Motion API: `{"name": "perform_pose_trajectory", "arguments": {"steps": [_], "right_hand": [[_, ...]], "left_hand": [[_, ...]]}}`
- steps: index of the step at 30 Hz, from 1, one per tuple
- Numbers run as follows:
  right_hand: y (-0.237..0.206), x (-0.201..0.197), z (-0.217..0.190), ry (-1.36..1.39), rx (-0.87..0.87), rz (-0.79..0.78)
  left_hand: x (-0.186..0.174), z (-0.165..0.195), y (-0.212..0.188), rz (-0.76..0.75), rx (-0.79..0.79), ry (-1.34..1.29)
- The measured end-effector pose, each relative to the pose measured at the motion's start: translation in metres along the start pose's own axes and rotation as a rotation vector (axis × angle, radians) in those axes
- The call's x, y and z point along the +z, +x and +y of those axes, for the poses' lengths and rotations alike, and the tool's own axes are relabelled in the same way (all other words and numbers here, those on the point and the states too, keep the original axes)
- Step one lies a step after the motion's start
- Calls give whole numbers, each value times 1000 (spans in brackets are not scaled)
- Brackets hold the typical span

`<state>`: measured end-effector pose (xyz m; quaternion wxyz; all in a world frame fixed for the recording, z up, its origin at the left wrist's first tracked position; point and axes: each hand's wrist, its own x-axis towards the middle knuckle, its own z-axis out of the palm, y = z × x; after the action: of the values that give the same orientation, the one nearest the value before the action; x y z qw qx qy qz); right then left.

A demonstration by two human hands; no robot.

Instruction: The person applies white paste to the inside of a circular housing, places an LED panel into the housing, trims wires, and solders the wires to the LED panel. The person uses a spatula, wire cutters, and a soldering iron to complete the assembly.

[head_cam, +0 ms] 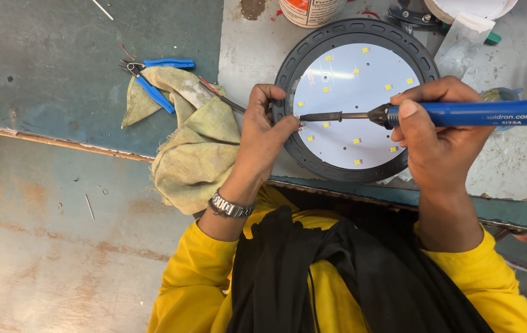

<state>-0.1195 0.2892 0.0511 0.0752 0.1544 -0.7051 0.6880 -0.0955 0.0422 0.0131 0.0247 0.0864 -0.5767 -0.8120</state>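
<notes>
A round black-rimmed light fixture (pixel 313 46) lies on a grey slab, its white disc (pixel 362 117) dotted with several small yellow chips. My right hand (pixel 439 132) grips a blue-handled soldering iron (pixel 492 113), whose dark tip reaches left to the disc's left edge. My left hand (pixel 263 132) rests on the fixture's left rim, fingers pinched together right at the iron's tip, apparently on a thin wire. A metal watch (pixel 229 206) sits on that wrist.
A dirty yellowish rag (pixel 195 148) lies left of the fixture, with blue-handled cutters (pixel 155 77) on it. A white can (pixel 310 9) and a tape roll (pixel 470 6) stand at the far edge. The grey slab (pixel 510 166) lies on a green worn bench (pixel 60 68).
</notes>
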Motion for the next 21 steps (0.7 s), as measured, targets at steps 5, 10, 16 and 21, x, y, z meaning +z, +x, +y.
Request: {"name": "perform_pose_trajectory", "arguments": {"steps": [5,10,16,21], "right_hand": [[9,2,-8,-6,-5,-58],[17,10,-24,-99,-7,-67],[20,12,-30,-74,-27,9],[20,5,-28,-59,-28,13]], "left_hand": [[0,0,0,9,-31,-8],[0,-3,2,4,-7,7],[-2,-5,1,3,8,-1],[-2,-5,0,0,21,-27]]}}
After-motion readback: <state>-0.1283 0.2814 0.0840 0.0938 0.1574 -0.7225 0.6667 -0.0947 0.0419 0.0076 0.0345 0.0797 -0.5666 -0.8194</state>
